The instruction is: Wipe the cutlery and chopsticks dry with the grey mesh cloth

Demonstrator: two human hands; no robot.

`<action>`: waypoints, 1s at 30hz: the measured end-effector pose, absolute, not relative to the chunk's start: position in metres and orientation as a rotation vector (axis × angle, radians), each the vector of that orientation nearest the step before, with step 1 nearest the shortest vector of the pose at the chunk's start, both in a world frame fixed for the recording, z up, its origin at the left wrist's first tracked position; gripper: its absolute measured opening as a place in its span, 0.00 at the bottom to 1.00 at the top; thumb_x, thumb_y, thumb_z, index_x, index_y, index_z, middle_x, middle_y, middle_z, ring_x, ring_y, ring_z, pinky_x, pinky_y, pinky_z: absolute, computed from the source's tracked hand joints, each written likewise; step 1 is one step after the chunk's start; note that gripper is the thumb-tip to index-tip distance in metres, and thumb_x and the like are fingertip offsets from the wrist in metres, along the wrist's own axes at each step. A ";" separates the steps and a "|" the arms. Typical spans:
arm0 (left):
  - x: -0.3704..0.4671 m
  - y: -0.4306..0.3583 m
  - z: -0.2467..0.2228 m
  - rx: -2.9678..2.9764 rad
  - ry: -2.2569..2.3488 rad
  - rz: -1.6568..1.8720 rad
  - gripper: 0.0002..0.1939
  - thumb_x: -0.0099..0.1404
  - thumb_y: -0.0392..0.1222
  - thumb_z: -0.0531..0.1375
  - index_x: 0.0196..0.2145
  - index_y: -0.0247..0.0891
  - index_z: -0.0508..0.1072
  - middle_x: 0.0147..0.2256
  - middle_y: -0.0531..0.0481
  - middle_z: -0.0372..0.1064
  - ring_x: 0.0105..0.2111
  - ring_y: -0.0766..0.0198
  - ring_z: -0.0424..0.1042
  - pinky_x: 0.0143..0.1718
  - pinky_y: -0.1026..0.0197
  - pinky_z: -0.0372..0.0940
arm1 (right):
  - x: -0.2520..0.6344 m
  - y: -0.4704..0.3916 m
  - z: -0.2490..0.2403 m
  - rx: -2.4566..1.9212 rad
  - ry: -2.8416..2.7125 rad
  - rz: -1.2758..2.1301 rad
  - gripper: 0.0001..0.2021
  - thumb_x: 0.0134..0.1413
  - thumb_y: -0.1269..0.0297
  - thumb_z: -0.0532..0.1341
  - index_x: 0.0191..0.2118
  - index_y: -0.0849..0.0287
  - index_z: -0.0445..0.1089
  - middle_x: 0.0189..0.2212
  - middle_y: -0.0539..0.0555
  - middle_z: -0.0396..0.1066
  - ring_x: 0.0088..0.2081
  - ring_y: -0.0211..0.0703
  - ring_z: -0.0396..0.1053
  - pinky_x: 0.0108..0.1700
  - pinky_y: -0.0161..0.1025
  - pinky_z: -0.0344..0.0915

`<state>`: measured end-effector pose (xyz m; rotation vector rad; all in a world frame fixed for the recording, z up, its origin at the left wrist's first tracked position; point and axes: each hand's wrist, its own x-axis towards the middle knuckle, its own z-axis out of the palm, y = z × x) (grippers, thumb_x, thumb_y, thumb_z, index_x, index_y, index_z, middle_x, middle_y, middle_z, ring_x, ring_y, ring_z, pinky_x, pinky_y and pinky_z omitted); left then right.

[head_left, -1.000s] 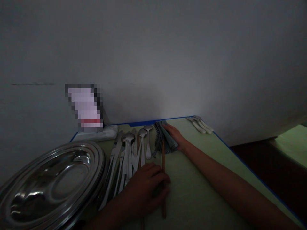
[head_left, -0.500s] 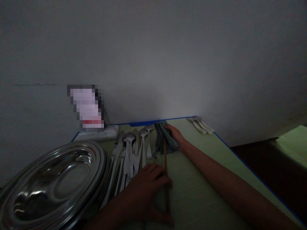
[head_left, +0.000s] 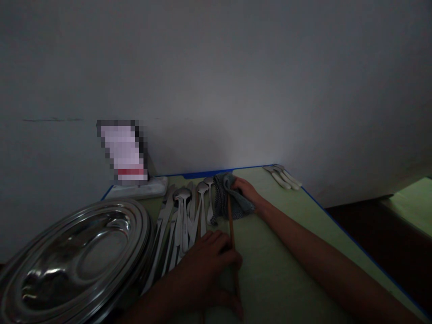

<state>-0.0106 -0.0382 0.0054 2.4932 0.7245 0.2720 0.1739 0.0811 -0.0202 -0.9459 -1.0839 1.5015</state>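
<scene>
A thin brown wooden chopstick (head_left: 231,220) runs away from me over the table. My left hand (head_left: 211,267) is closed around its near part, thumb and fingers curled. Its far end goes into a grey-green checked cloth (head_left: 221,200). My right hand (head_left: 248,191) is closed on that cloth, which bunches about the chopstick and hides its tip. Just left of the cloth lie several metal spoons (head_left: 184,195) and table knives (head_left: 162,225), side by side; my left hand and forearm cover some of their near ends.
A stack of shiny metal divided plates (head_left: 135,261) fills the left side. Behind it a blurred-out phone (head_left: 123,150) leans on a white stand (head_left: 145,186) by the wall. Cutlery with white handles (head_left: 281,180) lies at the far right corner of the green, blue-edged table (head_left: 286,279).
The cloth has shifted slightly left and bunched differently around the chopstick, with my right hand moving along. My left hand stays nearly in place on the chopstick.
</scene>
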 end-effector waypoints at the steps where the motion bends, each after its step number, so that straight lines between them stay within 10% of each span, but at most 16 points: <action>1: -0.011 -0.038 0.005 2.492 0.723 0.275 0.26 0.47 0.62 0.63 0.39 0.43 0.69 0.39 0.48 0.62 0.39 0.55 0.60 0.38 0.57 0.55 | 0.173 0.079 -0.018 -0.930 -1.094 1.512 0.12 0.33 0.69 0.56 0.30 0.57 0.71 0.22 0.43 0.70 0.24 0.35 0.62 0.29 0.33 0.58; 19: -0.011 -0.040 0.010 2.487 0.700 0.276 0.13 0.55 0.48 0.62 0.38 0.43 0.68 0.38 0.52 0.65 0.40 0.59 0.62 0.41 0.57 0.54 | 0.170 0.080 -0.010 -0.746 -0.572 1.696 0.18 0.57 0.53 0.48 0.35 0.57 0.71 0.28 0.51 0.75 0.38 0.41 0.71 0.45 0.38 0.66; 30: -0.012 -0.042 0.017 2.526 0.652 0.238 0.10 0.56 0.42 0.59 0.37 0.42 0.67 0.36 0.51 0.65 0.39 0.60 0.62 0.42 0.56 0.55 | 0.174 0.075 -0.001 -0.735 -0.594 1.707 0.19 0.50 0.47 0.51 0.32 0.56 0.70 0.26 0.53 0.75 0.40 0.48 0.71 0.43 0.44 0.67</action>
